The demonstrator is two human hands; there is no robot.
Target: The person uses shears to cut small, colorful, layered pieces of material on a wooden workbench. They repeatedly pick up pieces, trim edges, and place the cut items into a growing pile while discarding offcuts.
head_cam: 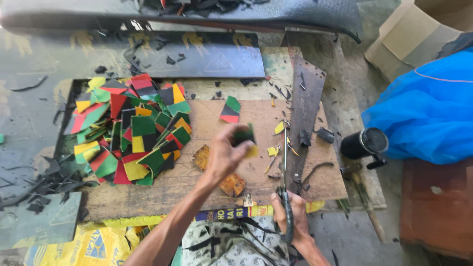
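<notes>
While the left hand (224, 155) hovers over the brown work board (256, 118), its fingers are closed around a small green and yellow piece (245, 138), held just above the board's middle. Nearer the front edge, the right hand (289, 214) grips the handles of long scissors (285, 172), whose blades point away across the board. To the left lies a heap of red, green, yellow and black cut pieces (133, 133), and one striped piece (230, 110) sits apart beyond the held one. Yellow offcuts (272, 151) lie just beside the blades. A black cup (364, 144) stands to the right, near a blue bag (428, 113).
</notes>
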